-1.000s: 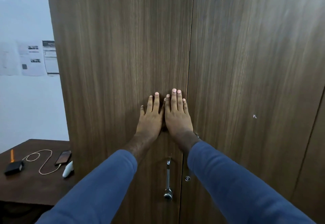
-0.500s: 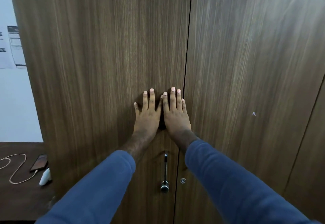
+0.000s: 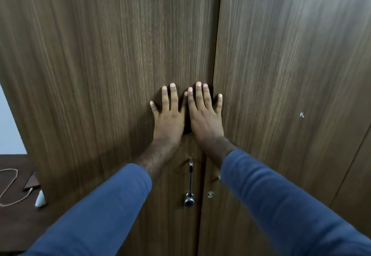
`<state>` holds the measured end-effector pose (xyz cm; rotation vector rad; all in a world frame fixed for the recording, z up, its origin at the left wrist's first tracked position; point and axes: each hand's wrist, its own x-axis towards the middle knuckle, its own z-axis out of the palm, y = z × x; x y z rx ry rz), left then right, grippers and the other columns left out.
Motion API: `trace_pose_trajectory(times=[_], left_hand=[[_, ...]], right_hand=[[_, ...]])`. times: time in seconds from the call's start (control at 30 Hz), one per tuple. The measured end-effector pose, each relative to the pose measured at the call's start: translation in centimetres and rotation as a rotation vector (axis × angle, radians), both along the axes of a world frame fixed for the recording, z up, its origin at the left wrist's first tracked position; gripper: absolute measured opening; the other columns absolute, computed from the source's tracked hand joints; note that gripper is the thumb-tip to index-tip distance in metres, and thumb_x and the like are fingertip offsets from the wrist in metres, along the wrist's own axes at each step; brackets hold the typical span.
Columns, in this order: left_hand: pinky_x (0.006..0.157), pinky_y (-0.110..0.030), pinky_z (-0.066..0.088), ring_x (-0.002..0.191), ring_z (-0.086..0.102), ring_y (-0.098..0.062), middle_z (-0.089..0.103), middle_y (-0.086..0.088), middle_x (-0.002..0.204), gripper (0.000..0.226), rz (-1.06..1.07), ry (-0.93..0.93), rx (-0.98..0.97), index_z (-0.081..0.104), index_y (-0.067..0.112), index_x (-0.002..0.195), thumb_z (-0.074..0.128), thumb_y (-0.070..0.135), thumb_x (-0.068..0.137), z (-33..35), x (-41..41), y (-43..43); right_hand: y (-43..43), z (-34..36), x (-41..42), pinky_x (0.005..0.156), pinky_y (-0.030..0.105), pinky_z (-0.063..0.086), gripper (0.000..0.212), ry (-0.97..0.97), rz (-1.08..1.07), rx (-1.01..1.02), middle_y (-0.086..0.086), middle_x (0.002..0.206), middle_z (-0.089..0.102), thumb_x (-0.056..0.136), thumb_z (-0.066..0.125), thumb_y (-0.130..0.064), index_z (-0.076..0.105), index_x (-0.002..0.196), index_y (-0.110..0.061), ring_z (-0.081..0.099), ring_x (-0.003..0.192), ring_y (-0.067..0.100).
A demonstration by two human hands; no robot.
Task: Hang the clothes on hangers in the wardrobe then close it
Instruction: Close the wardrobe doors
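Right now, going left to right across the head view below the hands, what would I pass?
Cable → phone → door handle → keyhole.

We stood in a home bedroom, it seemed: a tall wooden wardrobe (image 3: 90, 65) filled our view, beside a surface (image 3: 16, 227) carrying a phone (image 3: 32, 181) and cable (image 3: 9, 186).

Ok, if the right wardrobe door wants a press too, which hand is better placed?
Right, I'd say. The right hand lies flat across the seam, its little finger on the right wardrobe door. The left hand lies wholly on the left wardrobe door, farther away.
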<state>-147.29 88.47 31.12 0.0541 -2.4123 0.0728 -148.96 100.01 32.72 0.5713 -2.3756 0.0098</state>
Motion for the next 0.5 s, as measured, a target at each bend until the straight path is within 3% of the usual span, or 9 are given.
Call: trace_pose_trajectory(times=[0.17,0.23,0.3,0.37,0.43,0.5], left_hand=[[0.116,-0.066,0.013,0.148,-0.017,-0.037,-0.022,-0.014,0.160,0.092,-0.003,0.037,-0.008,-0.005,0.025,0.156,0.062,0.017,0.093,0.2,0.2,-0.4],[0.117,-0.063,0.015,0.149,-0.014,-0.036,-0.018,-0.014,0.161,0.097,-0.020,0.053,-0.031,-0.001,0.026,0.156,0.067,0.015,0.089,-0.7,0.7,-0.8],[0.119,-0.057,0.018,0.150,-0.008,-0.034,-0.011,-0.013,0.163,0.091,-0.048,0.066,0.006,0.008,0.024,0.157,0.068,0.014,0.088,-2.3,1.5,-0.6],[0.117,-0.048,0.026,0.150,0.011,-0.029,0.008,-0.010,0.163,0.072,-0.111,0.079,0.264,0.026,0.021,0.153,0.064,0.021,0.092,-5.1,2.7,0.3],[0.107,-0.035,0.042,0.136,0.040,-0.022,0.038,-0.007,0.150,0.056,-0.162,0.085,0.639,0.044,0.017,0.144,0.064,0.027,0.093,-8.4,3.9,1.8],[0.087,-0.023,0.047,0.113,0.059,-0.017,0.061,-0.005,0.127,0.049,-0.159,-0.017,0.882,0.054,0.014,0.135,0.068,0.030,0.091,-11.0,4.2,2.8]], right_hand=[[2.1,0.7,-0.1,0.122,0.056,0.000,0.085,-0.069,0.163,-0.095,0.005,0.166,-0.013,0.093,0.055,-0.011,0.003,0.159,-0.025,-0.015,0.152,0.026],[3.7,-1.2,1.1,0.124,0.048,0.010,0.081,-0.046,0.234,-0.348,0.007,0.166,0.001,0.090,0.064,-0.014,0.020,0.157,-0.026,-0.001,0.153,0.026],[5.8,-4.9,2.0,0.120,0.040,0.024,0.064,-0.069,0.215,-0.737,0.006,0.161,0.019,0.093,0.064,-0.018,0.036,0.150,-0.023,0.019,0.149,0.023],[7.5,-8.8,2.5,0.113,0.036,0.038,0.047,-0.205,0.157,-0.966,0.004,0.145,0.040,0.095,0.060,-0.016,0.046,0.140,-0.019,0.041,0.135,0.019],[8.6,-11.6,2.6,0.097,0.036,0.051,0.031,-0.366,0.121,-1.005,-0.002,0.119,0.057,0.097,0.055,-0.012,0.055,0.127,-0.019,0.058,0.112,0.018],[9.0,-12.9,2.4,0.083,0.037,0.056,0.017,-0.474,0.107,-0.994,-0.009,0.096,0.060,0.098,0.053,-0.010,0.059,0.110,-0.021,0.063,0.092,0.015]])
